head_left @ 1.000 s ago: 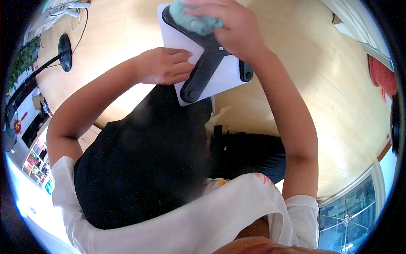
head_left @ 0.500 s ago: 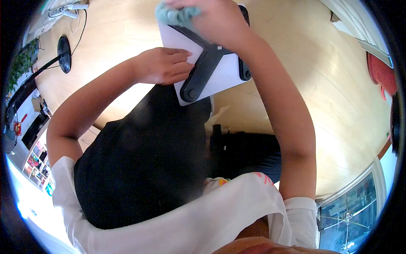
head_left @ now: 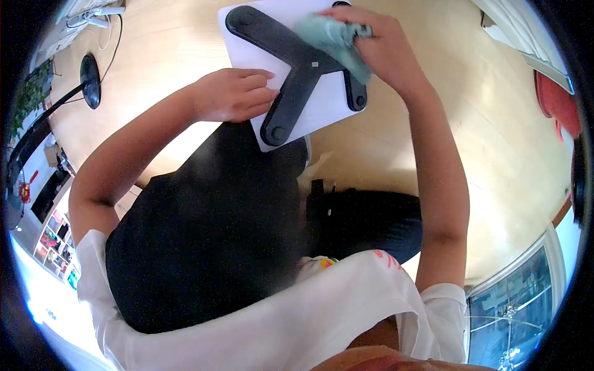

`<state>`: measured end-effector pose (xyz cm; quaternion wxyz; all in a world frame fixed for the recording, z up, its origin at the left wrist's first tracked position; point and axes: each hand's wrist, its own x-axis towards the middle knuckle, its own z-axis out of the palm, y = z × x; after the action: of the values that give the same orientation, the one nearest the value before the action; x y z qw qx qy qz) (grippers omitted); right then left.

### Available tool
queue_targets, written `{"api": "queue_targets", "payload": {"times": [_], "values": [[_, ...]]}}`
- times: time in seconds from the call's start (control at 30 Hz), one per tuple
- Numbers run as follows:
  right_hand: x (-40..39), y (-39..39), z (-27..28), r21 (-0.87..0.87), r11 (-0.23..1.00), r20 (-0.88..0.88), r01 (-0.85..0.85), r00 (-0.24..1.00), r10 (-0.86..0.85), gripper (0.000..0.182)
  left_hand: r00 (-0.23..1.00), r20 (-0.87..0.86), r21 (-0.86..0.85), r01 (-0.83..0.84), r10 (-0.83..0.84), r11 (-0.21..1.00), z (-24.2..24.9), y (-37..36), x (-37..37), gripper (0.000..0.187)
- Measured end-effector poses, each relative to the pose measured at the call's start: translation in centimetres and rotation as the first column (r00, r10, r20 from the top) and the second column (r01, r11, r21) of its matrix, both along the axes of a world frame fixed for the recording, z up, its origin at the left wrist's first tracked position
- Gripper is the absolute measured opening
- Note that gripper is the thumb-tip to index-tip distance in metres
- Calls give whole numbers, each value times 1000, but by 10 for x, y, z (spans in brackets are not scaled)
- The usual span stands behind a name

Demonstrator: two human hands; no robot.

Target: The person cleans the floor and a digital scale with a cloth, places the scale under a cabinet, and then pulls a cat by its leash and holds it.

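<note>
A white square panel with a black X-shaped frame and round feet, apparently a bathroom scale (head_left: 303, 63) turned underside up, leans above my knee. My left hand (head_left: 232, 94) grips its left edge, fingertips over the white face beside one black arm; the thumb is hidden. My right hand (head_left: 390, 49) is closed on a crumpled pale green cloth (head_left: 331, 37), which lies across the upper right arm of the frame and hangs past the panel's right side. The cloth is slightly blurred.
My bent leg in black trousers (head_left: 210, 235) is below the scale. Pale wooden floor (head_left: 482, 154) surrounds me. A black fan stand (head_left: 90, 80) is at the left, a shelf (head_left: 55, 241) lower left, a red seat (head_left: 554, 102) at the right, a glass-paned door (head_left: 510, 303) lower right.
My right hand has moved the cloth from the scale's upper left corner rightward and down to its upper right arm. My left hand keeps its hold, barely shifted.
</note>
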<state>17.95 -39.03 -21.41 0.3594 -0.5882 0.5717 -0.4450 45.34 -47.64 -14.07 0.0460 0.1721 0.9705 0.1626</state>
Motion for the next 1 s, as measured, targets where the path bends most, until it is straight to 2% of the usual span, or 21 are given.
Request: {"api": "queue_targets", "payload": {"times": [0.07,0.17,0.2,0.3,0.37,0.43,0.53,0.63,0.67,0.77,0.8,0.87,0.93,1.0], "values": [[19,-16,13,-12,994,-39,108,993,-109,38,1000,3,16,-4,4,1000,-1,1,1,28],[33,-25,62,70,994,115,-79,991,70,37,1000,-16,0,12,-12,1000,1,0,-1,26],[53,-21,15,-47,998,-65,49,997,-52,38,999,-18,-8,27,-28,1000,1,0,-1,26],[54,11,23,-3,1000,-133,-23,991,22,38,999,-13,-9,33,-33,999,-5,-3,7,28],[46,51,18,29,997,-83,-78,993,80,45,1000,-11,5,-2,2,1000,-6,-1,5,30],[34,85,22,70,986,1,-152,988,152,50,999,8,-17,32,-32,999,-3,-2,3,30],[26,108,34,194,964,-104,-179,974,202,49,998,23,-43,52,-51,998,-2,-3,3,32],[46,114,54,46,972,57,-232,972,229,48,997,45,-53,59,-56,997,-2,-4,1,33],[56,118,62,44,965,78,-258,964,254,48,996,59,-52,62,-59,997,-1,-3,1,34],[58,139,63,118,926,-91,-359,924,371,64,997,61,-57,49,-46,997,-1,1,0,34],[51,141,61,107,944,-50,-312,947,318,50,997,56,-77,65,-60,995,1,1,-2,34],[28,144,54,156,963,-38,-219,973,227,51,995,43,-116,94,-89,989,6,4,-11,33],[22,136,56,168,977,-53,-128,989,139,50,997,49,-64,60,-57,996,4,6,-11,33],[32,128,58,41,996,-40,-83,996,85,51,997,62,-26,44,-43,999,4,8,-13,33]]}}
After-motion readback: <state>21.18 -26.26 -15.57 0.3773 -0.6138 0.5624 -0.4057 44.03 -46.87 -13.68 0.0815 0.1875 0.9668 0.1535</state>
